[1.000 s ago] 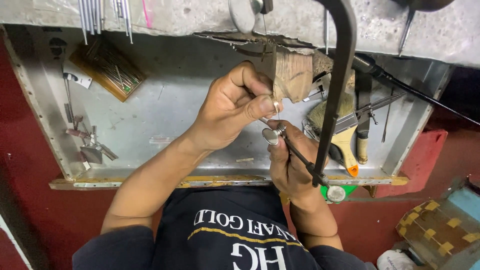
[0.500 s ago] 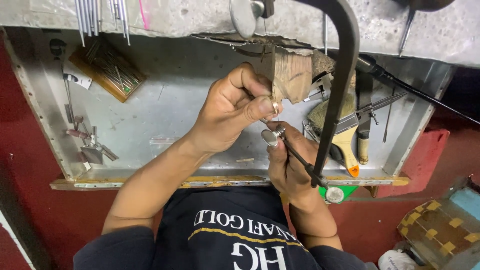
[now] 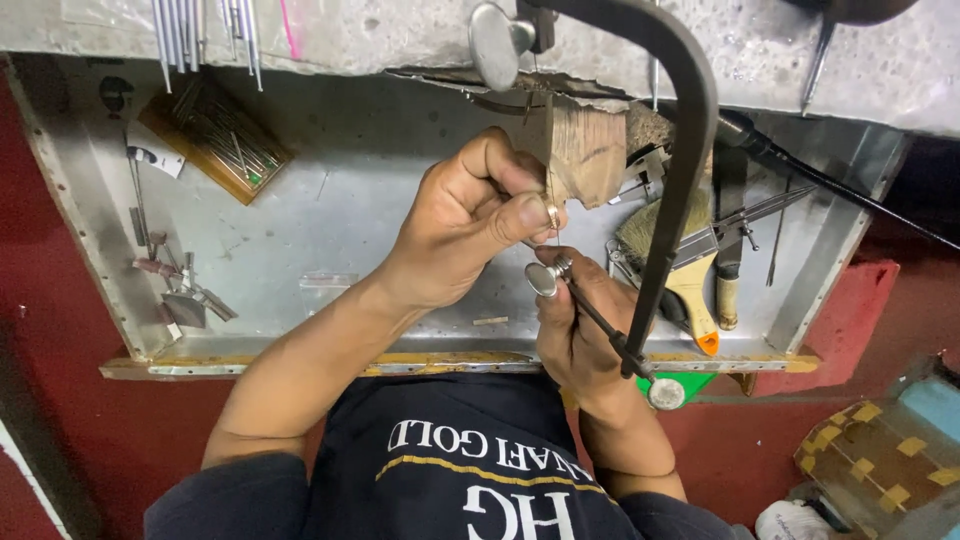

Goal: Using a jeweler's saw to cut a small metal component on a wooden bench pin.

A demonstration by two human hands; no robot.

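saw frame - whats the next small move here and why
Probably one short stroke of the saw frame: the right hand grips its handle, the blade meets the small gold piece that the left hand pins to the wooden peg.

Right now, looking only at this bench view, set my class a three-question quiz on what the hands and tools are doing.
1. True or false: the left hand pinches a small ring against the wooden peg.
2. Which tool does the right hand grip? A) brush B) saw C) pliers
3. Where does the brush lie: in the tray to the right of the hands, or to their left?

Key
1. True.
2. B: the saw, its dark frame arching over the peg and its thin blade running down beside the ring.
3. To the right, bristles toward the peg.
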